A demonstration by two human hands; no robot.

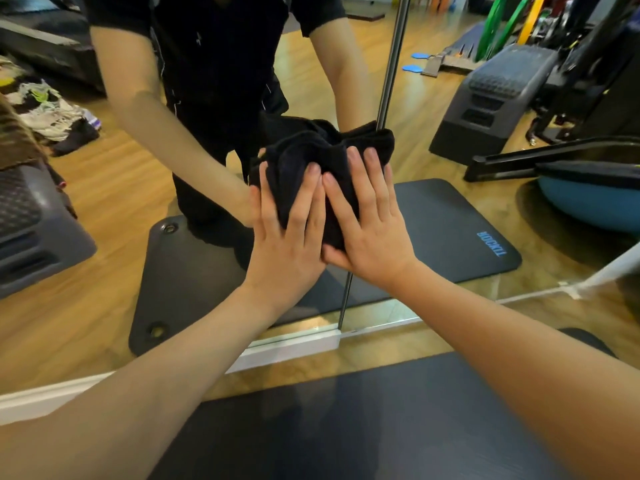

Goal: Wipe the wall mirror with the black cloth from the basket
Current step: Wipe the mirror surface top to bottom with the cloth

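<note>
At frame centre, the bunched black cloth (311,168) lies against the wall mirror (450,109), directly under both palms. The left hand (287,233) and right hand (367,226) press it with straight fingers, side by side, neither nearer.

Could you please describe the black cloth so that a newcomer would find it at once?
Look at the wall mirror, near its vertical seam. The black cloth is bunched against the glass under the left hand and right hand, the only soft, crumpled dark thing there.
</note>
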